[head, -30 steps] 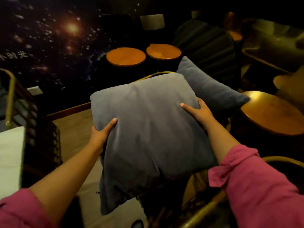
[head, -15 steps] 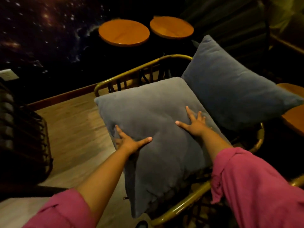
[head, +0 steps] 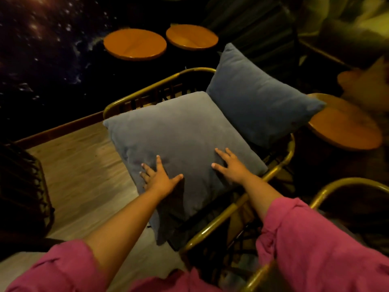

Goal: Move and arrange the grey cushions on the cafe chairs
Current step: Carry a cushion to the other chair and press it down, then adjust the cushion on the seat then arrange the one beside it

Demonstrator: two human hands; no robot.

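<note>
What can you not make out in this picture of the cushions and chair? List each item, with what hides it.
- Chair seat: head view, covered by the front cushion.
- Chair back, right part: hidden behind the rear cushion.
- Right side table: blurred.
- Left hand and right hand: palms hidden, pressed flat on the cushion.

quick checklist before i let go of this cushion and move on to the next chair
1. Near grey square fabric cushion lying flat on the brass-framed chair: ok.
2. Left hand and right hand open, palms flat on it: ok.
3. Cushion fully inside the seat: not ok, its near-left corner overhangs the frame.
4. Second grey cushion propped upright against the backrest: ok.
5. What the second cushion's far corner rests on: cannot tell.
</note>
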